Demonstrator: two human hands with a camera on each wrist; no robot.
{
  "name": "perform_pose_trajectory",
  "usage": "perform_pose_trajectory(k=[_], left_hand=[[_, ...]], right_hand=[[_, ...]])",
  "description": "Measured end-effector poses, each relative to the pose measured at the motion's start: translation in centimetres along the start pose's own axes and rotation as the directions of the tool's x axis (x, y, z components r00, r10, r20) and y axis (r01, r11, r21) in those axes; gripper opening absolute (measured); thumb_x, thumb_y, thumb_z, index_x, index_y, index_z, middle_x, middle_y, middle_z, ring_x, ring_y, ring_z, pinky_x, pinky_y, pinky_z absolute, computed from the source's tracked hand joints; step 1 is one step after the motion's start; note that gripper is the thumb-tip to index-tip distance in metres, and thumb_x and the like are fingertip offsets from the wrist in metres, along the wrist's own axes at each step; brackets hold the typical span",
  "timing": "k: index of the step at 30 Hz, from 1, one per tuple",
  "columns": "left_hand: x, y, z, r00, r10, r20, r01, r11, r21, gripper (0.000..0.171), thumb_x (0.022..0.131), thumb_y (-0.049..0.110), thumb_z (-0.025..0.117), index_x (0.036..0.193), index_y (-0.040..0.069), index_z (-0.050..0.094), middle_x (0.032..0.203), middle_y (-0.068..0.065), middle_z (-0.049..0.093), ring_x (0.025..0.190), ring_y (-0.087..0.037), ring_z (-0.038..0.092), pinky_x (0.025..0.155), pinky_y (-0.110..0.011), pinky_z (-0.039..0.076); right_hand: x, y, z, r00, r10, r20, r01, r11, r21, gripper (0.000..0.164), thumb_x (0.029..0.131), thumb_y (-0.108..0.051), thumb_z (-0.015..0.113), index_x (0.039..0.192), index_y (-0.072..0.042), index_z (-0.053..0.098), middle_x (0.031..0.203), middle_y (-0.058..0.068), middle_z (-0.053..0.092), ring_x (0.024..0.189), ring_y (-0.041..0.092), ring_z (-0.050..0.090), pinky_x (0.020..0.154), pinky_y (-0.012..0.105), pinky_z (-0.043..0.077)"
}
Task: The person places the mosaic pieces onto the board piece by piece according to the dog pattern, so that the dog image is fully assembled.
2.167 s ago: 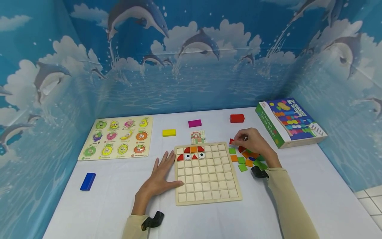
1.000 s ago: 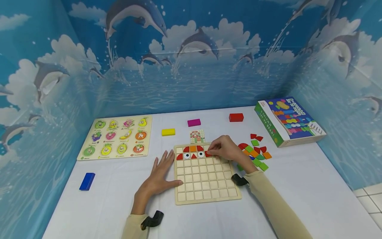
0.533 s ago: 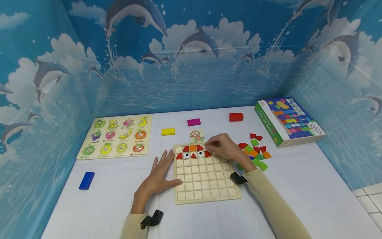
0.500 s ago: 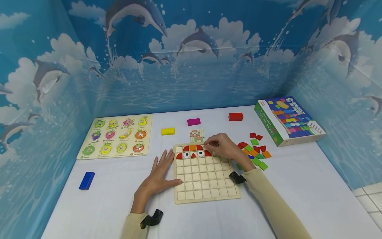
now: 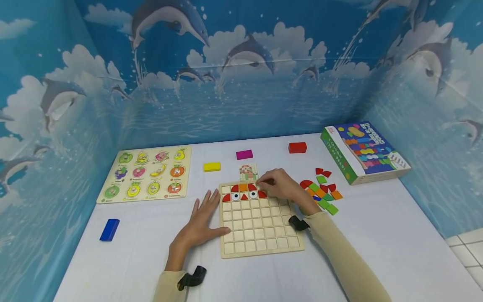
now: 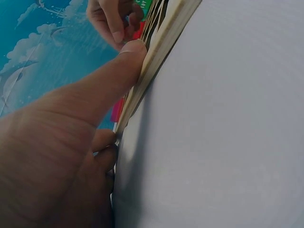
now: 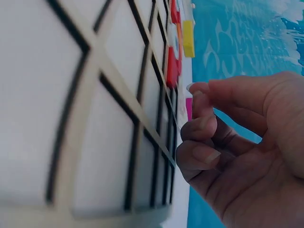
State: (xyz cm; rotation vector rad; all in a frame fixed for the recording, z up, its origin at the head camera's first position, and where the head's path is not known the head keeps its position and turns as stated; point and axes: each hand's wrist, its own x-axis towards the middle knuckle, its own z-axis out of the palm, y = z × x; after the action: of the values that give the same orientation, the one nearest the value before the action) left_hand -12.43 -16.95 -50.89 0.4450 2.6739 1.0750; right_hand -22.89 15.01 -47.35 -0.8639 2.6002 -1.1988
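Near the middle of the white counter (image 5: pixel 143 260), a gridded wooden board (image 5: pixel 260 230). New in its second row since the oldest frame: a red tile (image 5: pixel 262 194), just right of the right eye tile (image 5: pixel 253 195); back then between the fingertips of the right hand (image 5: pixel 282 185), over by the loose pieces (image 5: pixel 321 193).

Right hand now shifted across to the upper rim of the board, and a little higher than a second ago, when right at that red tile. Fingers curled in, thumb tip close to the index finger, near the top-row red tile (image 5: pixel 252 187); cannot tell from these views whether touching it.

Left hand (image 5: pixel 198 222) unchanged: fingers straight and spread, laid along the board's left edge, thumb on the rim.

Also unchanged: in the top row, an orange tile (image 5: pixel 243 187) with a red quarter-round to each side; below, two eye tiles with a red triangle (image 5: pixel 244 196) between. Loose pieces right of the board now in fuller view, partly behind the right wrist.

Beyond the board, in the same places as before: a picture card (image 5: pixel 248 172) near the upper rim, yellow block (image 5: pixel 212 167), magenta block (image 5: pixel 244 154), red block (image 5: pixel 297 147).
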Motion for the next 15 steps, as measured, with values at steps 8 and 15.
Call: perform_pose_trajectory(k=[8, 15], left_hand=[[-0.1, 0.2, 0.0, 0.999, -0.023, 0.022, 0.023, 0.999, 0.025, 0.117, 0.085, 0.044, 0.091, 0.174, 0.016, 0.019, 0.182, 0.003, 0.010, 0.169, -0.020, -0.004, 0.135, -0.050, -0.008], [-0.3, 0.0, 0.0, 1.000, 0.011, -0.017, -0.011, 1.000, -0.007, 0.116, 0.084, 0.042, 0.092, 0.173, 0.013, 0.024, 0.182, -0.002, 0.015, 0.169, -0.025, 0.001, 0.135, -0.055, -0.007]], right_hand=[[-2.2, 1.8, -2.8, 0.997, 0.050, -0.058, -0.052, 0.998, -0.021, 0.020, 0.102, -0.006, 0.074, 0.119, 0.000, 0.081, 0.112, 0.012, 0.081, 0.087, 0.020, 0.064, 0.077, 0.024, 0.058], [-5.0, 3.7, -5.2, 0.984, 0.130, -0.121, -0.135, 0.990, -0.042, 0.024, 0.100, -0.012, 0.078, 0.121, -0.001, 0.080, 0.097, 0.006, 0.075, 0.082, 0.021, 0.064, 0.068, 0.024, 0.058]])
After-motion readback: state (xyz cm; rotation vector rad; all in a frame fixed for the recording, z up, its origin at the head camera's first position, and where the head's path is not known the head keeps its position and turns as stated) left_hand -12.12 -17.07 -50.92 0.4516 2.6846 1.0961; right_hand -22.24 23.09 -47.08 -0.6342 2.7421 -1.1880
